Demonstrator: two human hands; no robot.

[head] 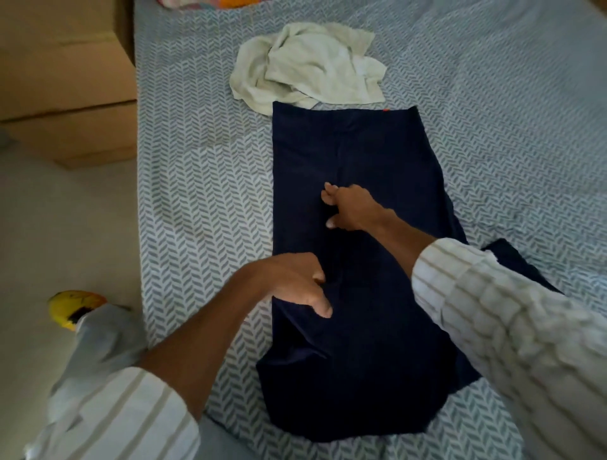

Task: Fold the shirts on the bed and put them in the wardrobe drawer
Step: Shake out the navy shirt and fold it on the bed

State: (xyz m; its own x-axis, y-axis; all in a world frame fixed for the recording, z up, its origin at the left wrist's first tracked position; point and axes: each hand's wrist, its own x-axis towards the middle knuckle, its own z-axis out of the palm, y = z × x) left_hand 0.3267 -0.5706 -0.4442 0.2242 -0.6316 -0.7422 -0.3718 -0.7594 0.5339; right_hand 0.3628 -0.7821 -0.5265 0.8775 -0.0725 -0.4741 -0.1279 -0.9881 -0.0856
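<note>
Count: 2 shirts on the bed (197, 184), 2 hands in view, 1 cardboard box (65, 82) on the floor at upper left

Navy shirt (361, 344): lies flat along the middle of the bed, sides folded in to make a long narrow strip; a dark flap sticks out at its right edge beside the right sleeve. Small red-orange spot at its far edge, too small to tell whether it is a tag

Cream shirt (308, 65): crumpled heap at the far end of the navy one, its near edge touching or just overlapping the navy cloth

Left hand (295, 285): on the near-left part of the navy shirt, fingers curled, pinching a fold of the cloth

Right hand (348, 207): further up, near the centre line of the navy shirt, fingers bent down onto the fabric; cannot tell whether it pinches cloth or only presses

Both forearms bare, striped white sleeves pushed up

Cut off / unclear: pink and orange items (210, 3) at the top edge of the bed, only slivers seen, not identifiable. Yellow shoe (72, 307) and grey trouser leg at lower left, blurred. Wardrobe and drawer not in view

Writing: none readable; bedsheet shows a grey herringbone print only
</note>
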